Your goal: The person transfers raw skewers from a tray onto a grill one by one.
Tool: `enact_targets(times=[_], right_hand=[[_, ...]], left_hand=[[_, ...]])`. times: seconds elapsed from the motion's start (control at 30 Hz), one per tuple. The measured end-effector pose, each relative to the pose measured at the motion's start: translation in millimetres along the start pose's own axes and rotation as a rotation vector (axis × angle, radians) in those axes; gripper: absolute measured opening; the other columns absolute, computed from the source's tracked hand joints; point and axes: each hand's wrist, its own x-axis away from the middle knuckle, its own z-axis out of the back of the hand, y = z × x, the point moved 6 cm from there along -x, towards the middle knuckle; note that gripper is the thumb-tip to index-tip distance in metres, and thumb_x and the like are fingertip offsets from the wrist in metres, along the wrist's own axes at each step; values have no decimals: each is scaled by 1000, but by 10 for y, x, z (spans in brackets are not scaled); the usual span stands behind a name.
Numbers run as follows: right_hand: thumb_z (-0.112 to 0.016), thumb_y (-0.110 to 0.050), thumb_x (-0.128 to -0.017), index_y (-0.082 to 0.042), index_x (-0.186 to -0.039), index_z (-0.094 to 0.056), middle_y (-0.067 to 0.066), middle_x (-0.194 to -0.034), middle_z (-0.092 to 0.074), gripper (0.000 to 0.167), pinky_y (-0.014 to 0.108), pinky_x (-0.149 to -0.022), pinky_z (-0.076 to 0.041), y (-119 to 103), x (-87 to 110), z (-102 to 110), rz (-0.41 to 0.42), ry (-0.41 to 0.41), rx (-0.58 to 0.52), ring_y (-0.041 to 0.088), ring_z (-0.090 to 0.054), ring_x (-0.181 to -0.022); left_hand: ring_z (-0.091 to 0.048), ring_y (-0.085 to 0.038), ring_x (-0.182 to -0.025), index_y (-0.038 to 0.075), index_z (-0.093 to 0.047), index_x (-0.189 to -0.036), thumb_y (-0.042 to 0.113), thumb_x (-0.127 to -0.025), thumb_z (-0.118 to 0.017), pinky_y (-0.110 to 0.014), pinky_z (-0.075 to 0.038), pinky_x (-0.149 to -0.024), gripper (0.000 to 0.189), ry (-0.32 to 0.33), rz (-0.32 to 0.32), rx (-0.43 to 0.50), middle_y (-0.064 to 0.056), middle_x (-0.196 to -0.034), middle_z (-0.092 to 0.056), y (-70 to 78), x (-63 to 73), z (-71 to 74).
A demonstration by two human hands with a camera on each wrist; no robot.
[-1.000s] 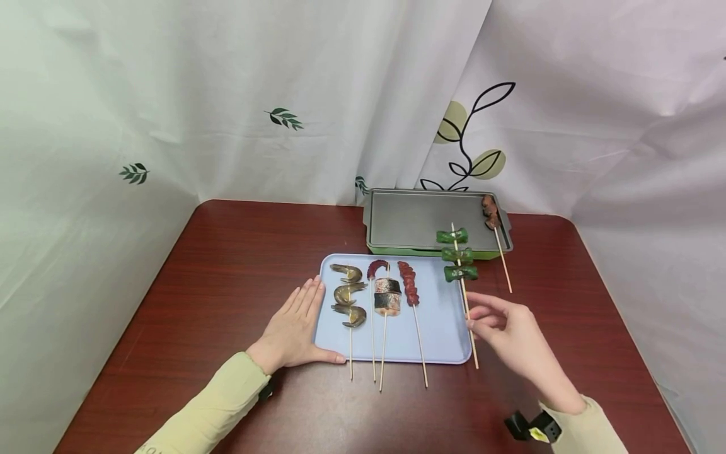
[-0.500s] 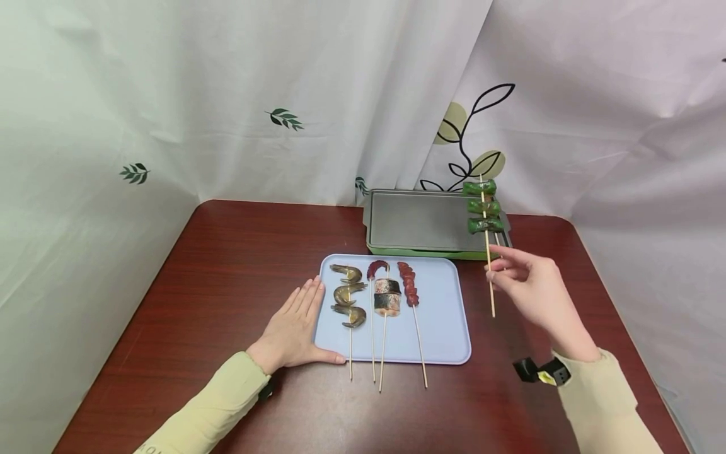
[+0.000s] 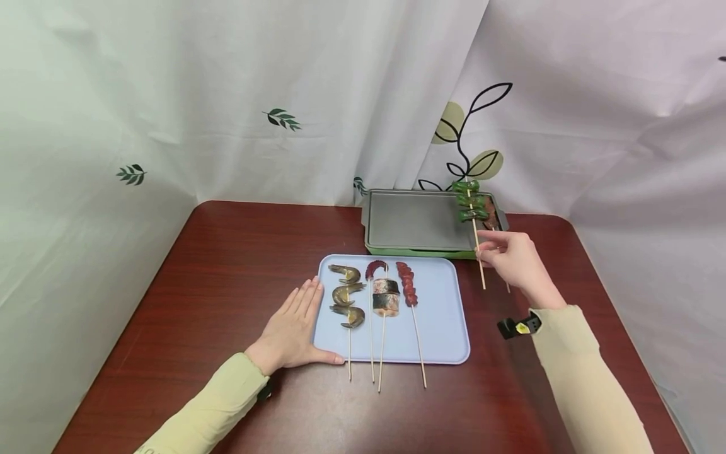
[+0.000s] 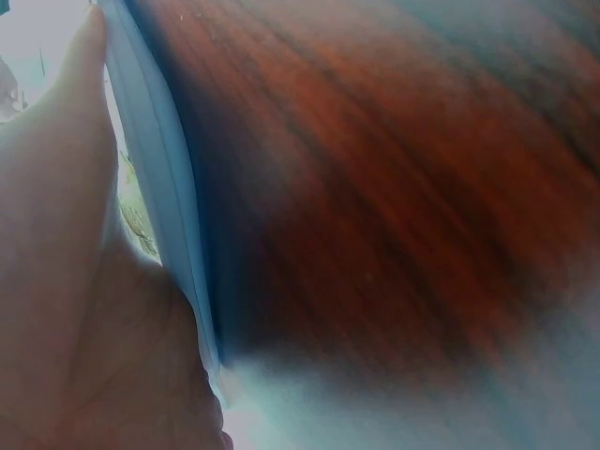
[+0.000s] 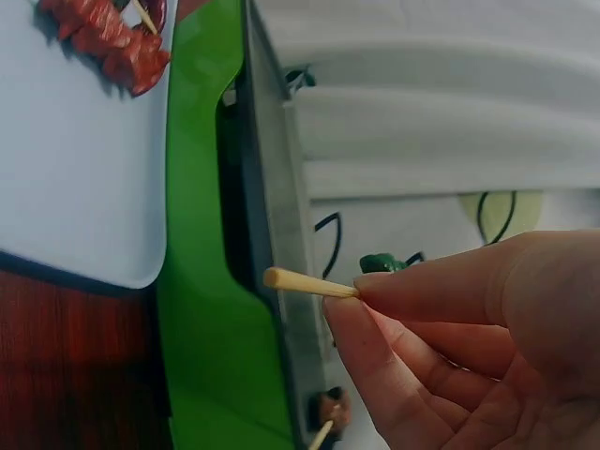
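Note:
My right hand [image 3: 512, 258] pinches the stick of a green pepper skewer [image 3: 470, 202] between thumb and fingers, its pepper pieces over the right part of the grill pan [image 3: 420, 221]. In the right wrist view the stick's blunt end [image 5: 305, 282] pokes out from the fingertips. A brown meat skewer [image 3: 490, 214] lies at the pan's right end, partly hidden behind the peppers. My left hand [image 3: 289, 325] rests with straight fingers along the left edge of the light blue tray [image 3: 439, 315], thumb at its near corner. The left wrist view shows the tray's side [image 4: 164, 141] against that hand.
On the tray lie a shrimp skewer [image 3: 347, 294], a dark red tentacle skewer [image 3: 374, 270], a fish-chunk skewer [image 3: 386, 297] and a red meat skewer [image 3: 407, 285], their sticks overhanging the near edge. A white curtain [image 3: 283, 75] hangs behind the dark red wooden table [image 3: 227, 252].
My right hand has carried the pepper skewer from beside the tray's right edge up and away, then a little left over the pan. The left hand has stayed on the tray.

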Motion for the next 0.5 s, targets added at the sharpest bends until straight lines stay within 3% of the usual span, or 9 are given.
enact_targets(times=[0.27, 0.5], right_hand=[[-54, 0, -101, 8, -141, -55, 25, -112, -69, 41, 45, -86, -58, 169, -167, -86, -102, -48, -51, 31, -72, -97], [-61, -1, -99, 10, -140, -55, 26, -110, -69, 42, 47, -88, -57, 206, -201, -114, -153, -80, -48, 27, -72, -95]], left_hand=[[-21, -39, -150, -12, -25, -155, 98, -66, -52, -48, -19, -121, 144, 3, 3, -13, -29, -163, -19, -7, 4, 1], [-17, -37, -152, -11, -23, -156, 97, -65, -53, -47, -17, -122, 145, -18, 12, -22, -28, -164, -18, 0, 4, 20]])
